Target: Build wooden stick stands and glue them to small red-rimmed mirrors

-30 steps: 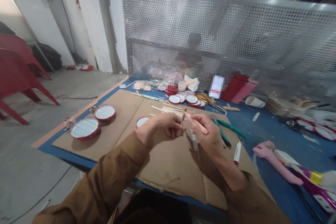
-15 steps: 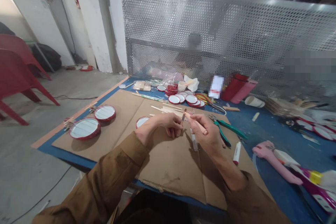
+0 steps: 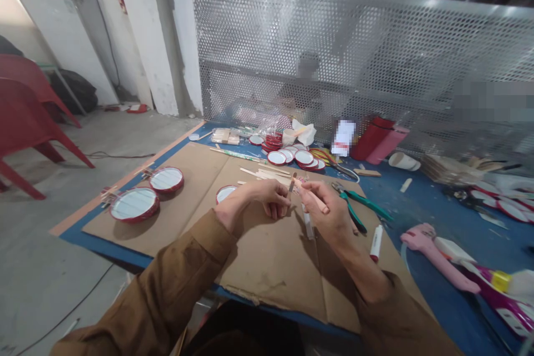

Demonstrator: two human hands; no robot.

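My left hand (image 3: pixel 273 197) is closed in a pinch around a narrow flat stick (image 3: pixel 292 182), its upper end brownish. Close beside it, my right hand (image 3: pixel 329 208) is closed on a slim pinkish-tan stick-like tool (image 3: pixel 316 200); its tip meets or nearly meets the flat stick. Its exact kind is not clear. Under the right hand a translucent strip (image 3: pixel 308 225) lies on the cardboard (image 3: pixel 267 267). Several pale wooden craft sticks (image 3: pixel 267 173) lie just beyond the hands. A red-rimmed white disc (image 3: pixel 226 193) is partly hidden behind my left wrist.
Two red-rimmed round pieces (image 3: pixel 136 204) with sticks attached sit at the left. Green-handled pliers (image 3: pixel 354 211), a white marker (image 3: pixel 376 243) and a pink glue gun (image 3: pixel 440 256) lie at the right. Red-rimmed discs (image 3: pixel 304 157) are piled behind, before a perforated metal panel (image 3: pixel 354 50).
Almost nothing differs. Both hands keep the same place and the same hold.
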